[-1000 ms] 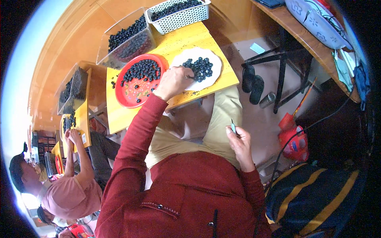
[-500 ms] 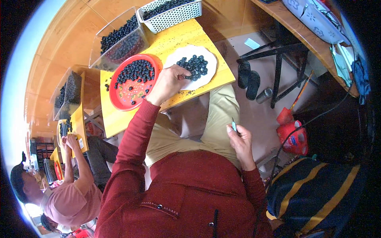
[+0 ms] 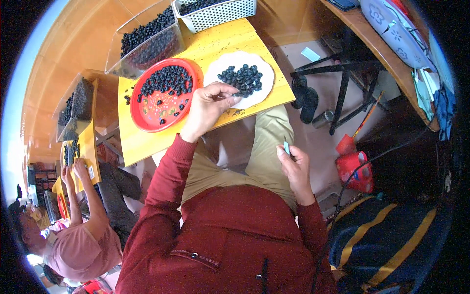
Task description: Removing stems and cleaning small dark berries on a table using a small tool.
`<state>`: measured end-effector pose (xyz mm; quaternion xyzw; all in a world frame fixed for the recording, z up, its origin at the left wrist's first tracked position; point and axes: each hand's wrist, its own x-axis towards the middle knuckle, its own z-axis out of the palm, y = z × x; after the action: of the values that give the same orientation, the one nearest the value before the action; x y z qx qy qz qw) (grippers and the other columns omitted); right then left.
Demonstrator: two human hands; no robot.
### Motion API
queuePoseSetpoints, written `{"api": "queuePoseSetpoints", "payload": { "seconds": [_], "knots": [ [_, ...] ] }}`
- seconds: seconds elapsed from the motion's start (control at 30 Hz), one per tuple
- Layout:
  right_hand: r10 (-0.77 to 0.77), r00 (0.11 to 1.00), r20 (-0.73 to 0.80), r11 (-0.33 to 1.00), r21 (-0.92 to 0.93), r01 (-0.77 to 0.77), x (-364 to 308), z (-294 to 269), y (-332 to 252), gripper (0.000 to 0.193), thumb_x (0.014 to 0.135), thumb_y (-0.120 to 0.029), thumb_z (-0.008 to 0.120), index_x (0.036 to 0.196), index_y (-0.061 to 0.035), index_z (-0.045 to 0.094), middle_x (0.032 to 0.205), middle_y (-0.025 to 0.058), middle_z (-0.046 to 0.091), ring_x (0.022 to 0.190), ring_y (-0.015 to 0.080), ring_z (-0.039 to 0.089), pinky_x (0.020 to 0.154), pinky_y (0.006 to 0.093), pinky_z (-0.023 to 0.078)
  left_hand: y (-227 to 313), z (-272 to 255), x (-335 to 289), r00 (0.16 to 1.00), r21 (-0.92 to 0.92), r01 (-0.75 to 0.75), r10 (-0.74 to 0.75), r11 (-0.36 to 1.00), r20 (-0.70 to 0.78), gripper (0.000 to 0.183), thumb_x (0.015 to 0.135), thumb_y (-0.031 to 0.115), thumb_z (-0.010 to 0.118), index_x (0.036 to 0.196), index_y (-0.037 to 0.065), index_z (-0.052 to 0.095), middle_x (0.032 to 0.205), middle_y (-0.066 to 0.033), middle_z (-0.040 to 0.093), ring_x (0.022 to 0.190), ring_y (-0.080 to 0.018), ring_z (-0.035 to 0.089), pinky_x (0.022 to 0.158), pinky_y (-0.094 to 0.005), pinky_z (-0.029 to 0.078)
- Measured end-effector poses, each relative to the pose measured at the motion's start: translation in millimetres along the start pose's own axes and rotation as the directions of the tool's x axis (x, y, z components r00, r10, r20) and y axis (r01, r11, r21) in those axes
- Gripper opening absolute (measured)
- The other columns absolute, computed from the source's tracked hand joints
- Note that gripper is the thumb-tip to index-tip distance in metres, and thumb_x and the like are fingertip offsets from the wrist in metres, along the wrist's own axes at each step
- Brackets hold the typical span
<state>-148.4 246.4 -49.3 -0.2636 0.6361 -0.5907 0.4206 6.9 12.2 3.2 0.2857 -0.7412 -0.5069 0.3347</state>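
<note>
My left hand [image 3: 209, 107] reaches over the near left rim of a white plate [image 3: 214, 72] with a wavy edge. Thumb and forefinger are pinched together on a small dark round piece, partly hidden by the fingertips. A heap of such dark round pieces [image 3: 247, 77], like berries or beads, lies on the plate. Left of it stands a round red tray [image 3: 147, 117] with more of them, crowded toward its far side. Over my right thigh, away from the table, my right hand [image 3: 295, 166] is closed around a small pointed tool [image 3: 286, 146] with a pale blue handle.
On the yellow table [image 3: 139, 152], a clear bin [image 3: 147, 44] and a white perforated basket [image 3: 215, 19] hold more dark pieces at the far side. A co-worker [image 3: 83, 245] sits at another table on the left. Slippers [image 3: 307, 100] and a red dustpan [image 3: 353, 169] lie right.
The view has shifted slightly. My left hand stays at the plate's near left rim, its fingers still pinched. My right hand keeps its hold on the tool, hardly moving.
</note>
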Motion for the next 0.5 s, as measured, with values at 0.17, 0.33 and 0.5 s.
{"api": "queuePoseSetpoints", "payload": {
  "seconds": [0.17, 0.33, 0.5],
  "knots": [
    [-0.062, 0.997, 0.036, 0.997, -0.037, 0.064, 19, 11, -18, 0.021, 0.092, -0.018, 0.068, 0.098, 0.0019, 0.071, 0.074, -0.0089, 0.057, 0.067, 0.0008, 0.047, 0.058, 0.0200, 0.038, 2, 5, -18, 1.000, -0.196, -0.024, 0.022, 0.980, -0.010, 0.017, 0.083, -0.004, 0.072, 0.100, 0.000, 0.072, 0.099, -0.0051, 0.066, 0.092, -0.0114, 0.062, 0.082, -0.0261, 0.052],
    [-0.123, 0.990, 0.068, 0.990, -0.064, 0.127, 33, 28, -35, 0.021, 0.091, -0.017, 0.068, 0.098, 0.0031, 0.071, 0.076, -0.0053, 0.062, 0.071, 0.0028, 0.052, 0.063, 0.0216, 0.043, -6, 2, -32, 0.999, -0.204, -0.042, 0.036, 0.978, -0.035, 0.020, 0.084, -0.003, 0.072, 0.104, 0.001, 0.072, 0.103, -0.0049, 0.066, 0.094, -0.0107, 0.061, 0.084, -0.0256, 0.051],
    [-0.194, 0.972, 0.129, 0.978, -0.052, 0.202, 41, 43, -40, 0.021, 0.091, -0.015, 0.068, 0.099, 0.0037, 0.071, 0.080, -0.0019, 0.066, 0.074, 0.0049, 0.055, 0.068, 0.0231, 0.045, -10, 3, -44, 0.995, -0.309, 0.012, -0.041, 0.951, -0.089, 0.025, 0.084, -0.002, 0.073, 0.108, 0.002, 0.071, 0.100, -0.0033, 0.067, 0.092, -0.0088, 0.061, 0.083, -0.0242, 0.051]
  ]
}}
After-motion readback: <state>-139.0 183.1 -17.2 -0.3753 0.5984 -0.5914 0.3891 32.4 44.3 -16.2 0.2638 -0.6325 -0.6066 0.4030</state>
